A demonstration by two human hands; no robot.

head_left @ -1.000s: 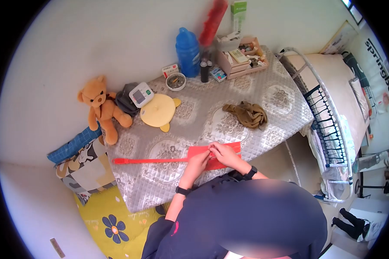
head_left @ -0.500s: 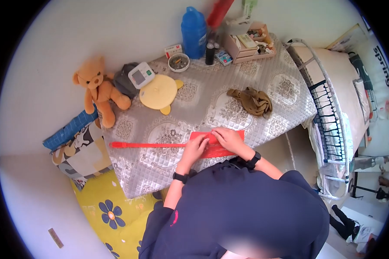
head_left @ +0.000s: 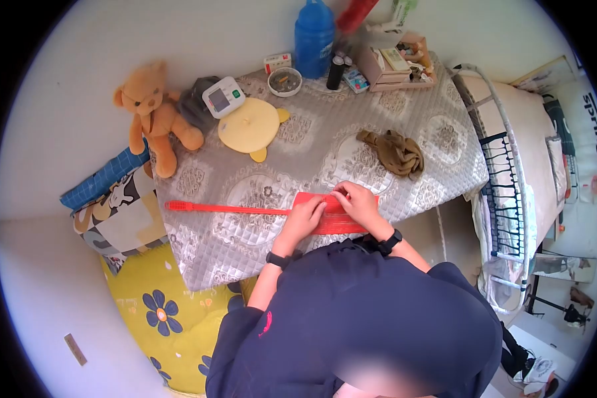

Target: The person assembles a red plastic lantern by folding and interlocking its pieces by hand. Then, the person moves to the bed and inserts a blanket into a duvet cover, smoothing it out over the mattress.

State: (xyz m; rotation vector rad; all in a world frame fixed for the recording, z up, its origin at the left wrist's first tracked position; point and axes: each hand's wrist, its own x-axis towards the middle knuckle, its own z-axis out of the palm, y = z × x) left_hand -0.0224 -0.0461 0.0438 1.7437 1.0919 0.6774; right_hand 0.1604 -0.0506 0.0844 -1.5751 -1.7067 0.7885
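Note:
A red fly swatter (head_left: 239, 209) lies on the patterned tablecloth, its ribbed grip to the left and its flat rectangular head (head_left: 341, 225) in front of my body. My left hand (head_left: 304, 217) is over the left side of that head, fingers bent and pressed together at its upper part. Close beside it, my right hand (head_left: 357, 203) has thumb and fingertips pinched at the top edge. Both hands seem to grip the red plastic; the exact contact under the fingertips is hidden. A crumpled brown cloth (head_left: 399, 154) rests beyond my right hand.
Toward the wall stand a teddy bear (head_left: 154, 119), a blood pressure monitor (head_left: 223, 97), a yellow bear-shaped pad (head_left: 249, 126), an ashtray (head_left: 284, 81), a blue jug (head_left: 314, 41), a black bottle (head_left: 335, 73) and an organizer box (head_left: 398, 83). A metal-railed bed (head_left: 511, 166) is at the right.
The view has shifted slightly, so the table things sit a little differently in it. Both hands stay at the swatter head, with the fingertips slightly further apart.

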